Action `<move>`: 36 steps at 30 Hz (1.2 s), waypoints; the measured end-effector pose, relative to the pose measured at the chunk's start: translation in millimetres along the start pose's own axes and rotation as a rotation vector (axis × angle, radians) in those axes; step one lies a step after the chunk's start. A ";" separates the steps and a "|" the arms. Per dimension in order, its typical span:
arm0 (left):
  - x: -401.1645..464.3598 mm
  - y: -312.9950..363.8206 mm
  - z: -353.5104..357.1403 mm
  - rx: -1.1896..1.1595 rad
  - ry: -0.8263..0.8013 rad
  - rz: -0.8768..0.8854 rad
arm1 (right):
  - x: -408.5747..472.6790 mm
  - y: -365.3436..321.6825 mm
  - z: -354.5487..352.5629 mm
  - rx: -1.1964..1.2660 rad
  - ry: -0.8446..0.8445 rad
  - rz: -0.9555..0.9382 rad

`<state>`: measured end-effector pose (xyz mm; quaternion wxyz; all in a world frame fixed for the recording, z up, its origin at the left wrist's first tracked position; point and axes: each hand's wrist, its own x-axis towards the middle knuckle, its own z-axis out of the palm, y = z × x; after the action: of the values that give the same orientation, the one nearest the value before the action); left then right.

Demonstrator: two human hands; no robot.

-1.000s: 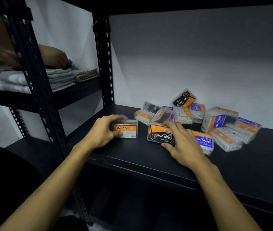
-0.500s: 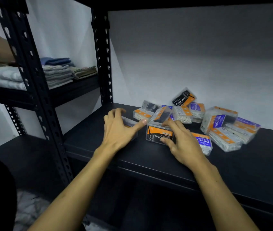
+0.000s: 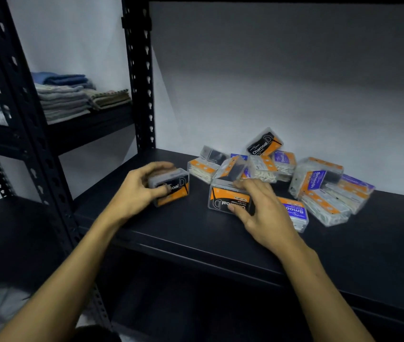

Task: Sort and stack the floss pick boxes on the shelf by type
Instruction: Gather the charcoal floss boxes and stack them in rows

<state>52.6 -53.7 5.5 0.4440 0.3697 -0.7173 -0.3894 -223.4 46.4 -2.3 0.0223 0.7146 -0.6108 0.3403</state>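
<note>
A heap of clear floss pick boxes lies on the black shelf [image 3: 196, 233]. My left hand [image 3: 139, 191] grips a black-and-orange Charcoal box [image 3: 173, 187], tilted, with its label facing me, left of the heap. My right hand [image 3: 260, 211] rests on a second Charcoal box [image 3: 225, 198] that stands on the shelf, fingers over its top and front. A blue Smooth box [image 3: 294, 213] lies flat just right of that hand. Another Charcoal box [image 3: 265, 144] sits on top at the back. More Smooth boxes [image 3: 317, 181] are piled at the right.
Black uprights [image 3: 139, 77] of the rack stand left of the heap. A neighbouring shelf at the left holds folded towels [image 3: 62, 99]. A white wall backs the shelf. A lower shelf level [image 3: 10, 233] lies dark at the left.
My left hand has turned its box over, from back panel facing me to the Charcoal label showing, and shifted it slightly left. My right hand stays on the second Charcoal box.
</note>
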 end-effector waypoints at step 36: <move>-8.1 -5.0 -5.3 -0.345 0.116 -0.180 | 25.6 -53.6 -30.2 0.530 -0.099 0.220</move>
<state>61.1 -49.9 -0.2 0.5046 0.3728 -0.5773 -0.5227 -189.1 51.5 54.6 -0.2321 0.6408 -0.5748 0.4529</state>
